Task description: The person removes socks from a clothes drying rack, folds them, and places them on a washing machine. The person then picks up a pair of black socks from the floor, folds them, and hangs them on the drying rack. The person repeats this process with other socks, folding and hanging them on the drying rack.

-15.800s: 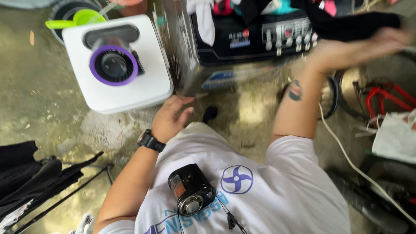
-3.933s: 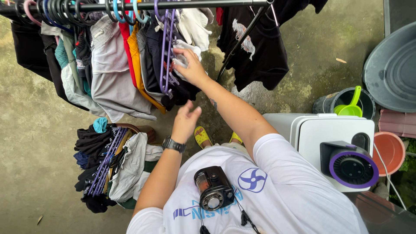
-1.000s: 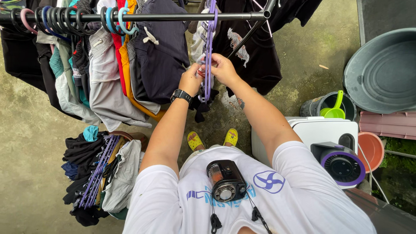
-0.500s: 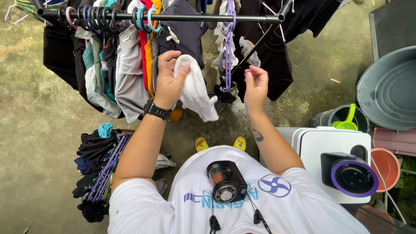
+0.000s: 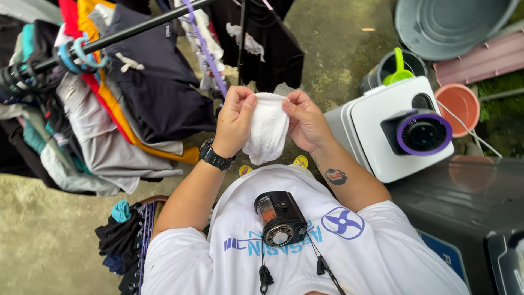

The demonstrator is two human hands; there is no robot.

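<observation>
A small white towel (image 5: 267, 128) hangs between both hands in front of my chest. My left hand (image 5: 234, 117), with a black watch on the wrist, pinches its upper left corner. My right hand (image 5: 304, 119) pinches the upper right corner. Just beyond the hands a black clothes rail (image 5: 125, 34) runs across, loaded with garments on coloured hangers, among them a dark navy shirt (image 5: 158, 87) and a black shirt (image 5: 262, 38). A purple hanger (image 5: 204, 49) hangs from the rail right above the towel.
A white box-shaped machine with a purple ring (image 5: 401, 128) stands at the right. Behind it are a grey tub (image 5: 447, 24), a bucket with a green scoop (image 5: 398, 65) and an orange pot (image 5: 457, 101). A pile of clothes on hangers (image 5: 128, 235) lies at the lower left on the concrete floor.
Half a second ago only my left hand held the white towel, up by the rail. Now both hands hold it, lower and nearer my chest.
</observation>
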